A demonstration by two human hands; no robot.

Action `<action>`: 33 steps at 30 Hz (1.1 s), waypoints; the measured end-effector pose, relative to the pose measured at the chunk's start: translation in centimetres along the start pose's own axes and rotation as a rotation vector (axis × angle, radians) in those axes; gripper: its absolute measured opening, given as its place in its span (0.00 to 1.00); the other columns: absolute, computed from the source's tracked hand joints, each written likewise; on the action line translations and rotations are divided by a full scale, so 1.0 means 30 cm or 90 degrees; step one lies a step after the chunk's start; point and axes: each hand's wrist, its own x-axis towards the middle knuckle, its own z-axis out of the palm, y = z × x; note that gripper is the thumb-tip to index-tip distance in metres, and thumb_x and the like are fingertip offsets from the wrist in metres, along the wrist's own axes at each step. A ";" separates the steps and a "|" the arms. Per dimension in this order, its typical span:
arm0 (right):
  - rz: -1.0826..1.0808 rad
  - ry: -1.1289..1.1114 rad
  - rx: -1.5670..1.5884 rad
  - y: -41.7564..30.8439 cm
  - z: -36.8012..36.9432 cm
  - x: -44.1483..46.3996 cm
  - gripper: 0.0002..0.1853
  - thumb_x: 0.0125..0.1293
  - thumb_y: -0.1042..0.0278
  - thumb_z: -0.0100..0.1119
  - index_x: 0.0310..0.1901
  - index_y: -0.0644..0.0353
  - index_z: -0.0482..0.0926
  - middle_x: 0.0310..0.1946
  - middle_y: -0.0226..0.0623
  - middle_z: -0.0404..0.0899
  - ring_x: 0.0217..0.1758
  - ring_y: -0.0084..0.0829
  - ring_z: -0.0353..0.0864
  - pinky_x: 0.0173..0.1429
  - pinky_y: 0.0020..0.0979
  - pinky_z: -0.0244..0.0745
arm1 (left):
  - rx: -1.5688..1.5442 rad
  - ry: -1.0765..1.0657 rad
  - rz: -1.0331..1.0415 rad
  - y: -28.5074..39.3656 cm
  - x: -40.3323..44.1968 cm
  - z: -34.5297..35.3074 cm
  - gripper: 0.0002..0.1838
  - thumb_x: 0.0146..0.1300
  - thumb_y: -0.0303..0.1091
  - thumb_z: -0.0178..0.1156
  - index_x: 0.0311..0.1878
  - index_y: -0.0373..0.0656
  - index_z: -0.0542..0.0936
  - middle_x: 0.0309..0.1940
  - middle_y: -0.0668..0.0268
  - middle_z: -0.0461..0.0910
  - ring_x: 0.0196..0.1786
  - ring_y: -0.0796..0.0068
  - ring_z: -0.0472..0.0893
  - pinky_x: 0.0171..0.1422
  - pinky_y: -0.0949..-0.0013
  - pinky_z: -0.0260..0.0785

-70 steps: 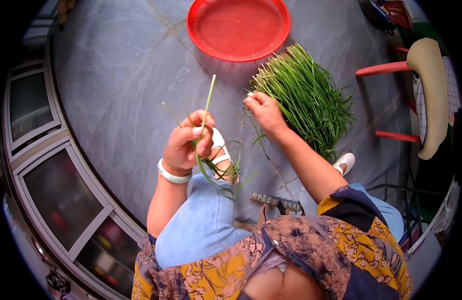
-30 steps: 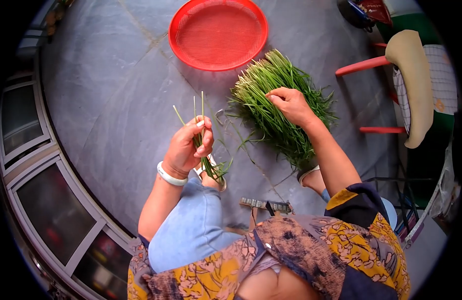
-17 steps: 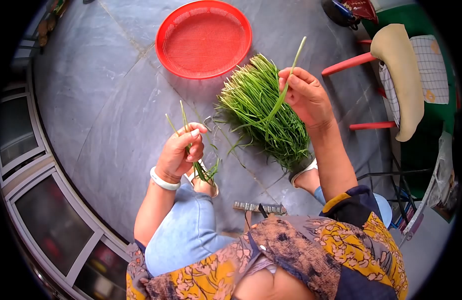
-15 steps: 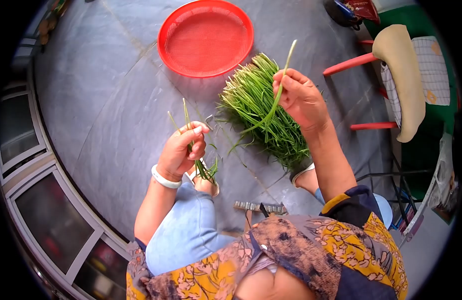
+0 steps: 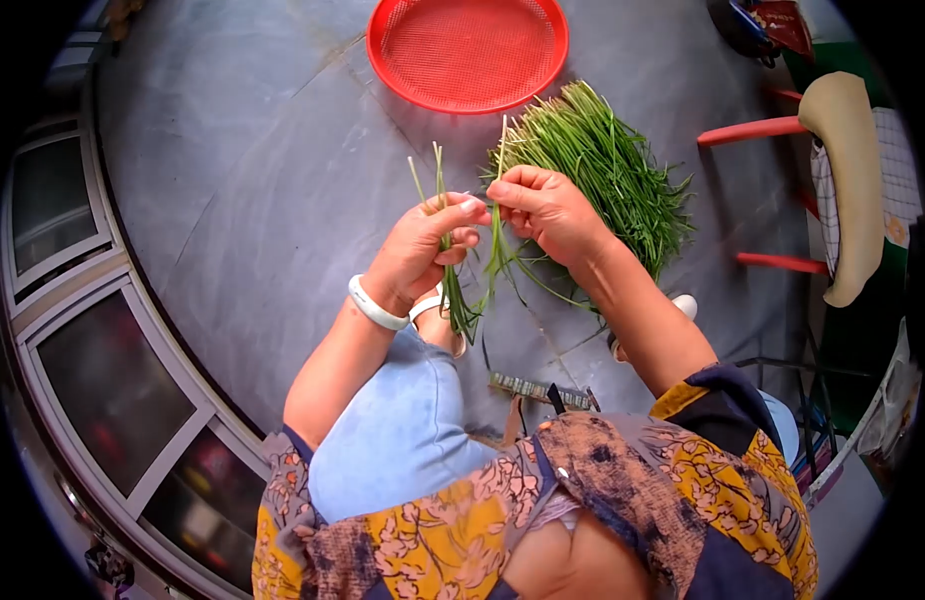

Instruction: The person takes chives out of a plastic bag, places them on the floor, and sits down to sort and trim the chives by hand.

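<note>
My left hand (image 5: 429, 240) is closed round a few thin green stalks (image 5: 454, 295), their pale ends up and their leaves hanging below. Close beside it, my right hand (image 5: 548, 215) pinches another green stalk (image 5: 497, 235) near its pale upper end. The fingertips of both hands almost meet; whether they touch I cannot tell. Behind my right hand a large pile of green stalks (image 5: 612, 165) lies on the floor, pale ends toward the upper left. A red mesh basket (image 5: 467, 55) stands just beyond the pile, with nothing seen in it.
Grey tiled floor (image 5: 272, 180) spreads around. At the right is a red-legged stool (image 5: 752, 130) with a beige cushion (image 5: 850, 190). Glass-panelled cabinet doors (image 5: 112, 390) line the left side. A brush-like object (image 5: 542, 390) lies near my feet.
My right hand has come down and left with its stalk, from over the pile to beside my left hand. My left hand still holds its stalks. The view has shifted a little.
</note>
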 end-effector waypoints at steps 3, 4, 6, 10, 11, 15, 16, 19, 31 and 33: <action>-0.005 -0.005 -0.043 0.023 0.020 0.002 0.08 0.64 0.63 0.66 0.32 0.57 0.81 0.25 0.26 0.78 0.22 0.14 0.66 0.27 0.18 0.59 | 0.052 -0.037 0.014 -0.006 -0.002 -0.014 0.06 0.67 0.31 0.61 0.43 0.41 0.77 0.36 0.66 0.81 0.30 0.84 0.77 0.23 0.85 0.58; -0.012 -0.005 -0.053 0.026 0.025 -0.003 0.08 0.64 0.62 0.66 0.32 0.57 0.82 0.25 0.26 0.78 0.22 0.14 0.66 0.27 0.18 0.59 | 0.076 -0.050 0.023 -0.008 -0.008 -0.012 0.06 0.67 0.32 0.61 0.43 0.41 0.76 0.35 0.66 0.80 0.29 0.85 0.76 0.24 0.85 0.59; -0.030 -0.006 -0.073 0.032 0.039 -0.012 0.09 0.63 0.62 0.66 0.32 0.57 0.82 0.25 0.26 0.78 0.22 0.14 0.66 0.27 0.18 0.60 | 0.138 -0.073 0.046 -0.009 -0.021 -0.007 0.07 0.66 0.31 0.63 0.42 0.41 0.76 0.33 0.69 0.79 0.26 0.88 0.71 0.25 0.85 0.59; -0.032 0.009 -0.075 0.042 0.049 -0.016 0.09 0.64 0.61 0.66 0.32 0.57 0.81 0.24 0.25 0.77 0.22 0.14 0.65 0.27 0.19 0.60 | 0.191 -0.029 0.071 -0.022 -0.013 -0.003 0.07 0.64 0.28 0.64 0.41 0.40 0.76 0.30 0.70 0.77 0.24 0.89 0.67 0.24 0.84 0.56; -0.035 0.020 -0.073 0.053 0.037 -0.003 0.09 0.64 0.62 0.65 0.32 0.57 0.81 0.23 0.24 0.75 0.22 0.14 0.65 0.27 0.19 0.60 | 0.184 -0.041 0.064 -0.019 -0.016 -0.006 0.06 0.64 0.27 0.63 0.41 0.40 0.76 0.30 0.70 0.78 0.23 0.89 0.67 0.24 0.84 0.56; -0.057 0.032 -0.043 0.028 0.022 0.005 0.09 0.65 0.62 0.63 0.31 0.58 0.80 0.23 0.23 0.74 0.23 0.15 0.66 0.28 0.19 0.61 | 0.137 -0.056 0.027 -0.019 -0.021 -0.002 0.05 0.64 0.25 0.62 0.40 0.41 0.76 0.30 0.67 0.78 0.21 0.89 0.65 0.22 0.84 0.54; -0.055 0.037 -0.042 0.025 0.022 0.006 0.09 0.66 0.63 0.62 0.31 0.58 0.79 0.23 0.23 0.74 0.23 0.15 0.66 0.28 0.19 0.61 | 0.124 -0.062 0.018 -0.016 -0.023 -0.003 0.05 0.64 0.25 0.62 0.40 0.41 0.76 0.29 0.67 0.78 0.21 0.89 0.65 0.22 0.84 0.53; -0.045 0.047 -0.034 0.011 0.024 0.010 0.09 0.69 0.64 0.58 0.32 0.58 0.79 0.23 0.23 0.73 0.23 0.14 0.67 0.29 0.17 0.63 | 0.149 -0.080 -0.011 -0.026 -0.018 -0.015 0.04 0.65 0.25 0.61 0.40 0.42 0.76 0.29 0.66 0.79 0.20 0.89 0.64 0.21 0.83 0.51; -0.033 0.018 0.070 0.043 -0.033 0.017 0.07 0.69 0.63 0.57 0.40 0.57 0.78 0.31 0.24 0.76 0.30 0.14 0.70 0.35 0.19 0.67 | 0.029 -0.126 -0.075 -0.025 -0.021 -0.047 0.03 0.65 0.29 0.62 0.39 0.42 0.78 0.32 0.63 0.81 0.24 0.86 0.70 0.21 0.83 0.53; 0.002 -0.010 0.109 0.044 -0.002 0.002 0.08 0.67 0.63 0.60 0.39 0.58 0.78 0.30 0.24 0.76 0.30 0.14 0.70 0.35 0.20 0.67 | 0.033 -0.122 -0.076 -0.021 -0.024 -0.042 0.03 0.65 0.29 0.62 0.39 0.42 0.78 0.32 0.64 0.81 0.24 0.86 0.70 0.21 0.83 0.53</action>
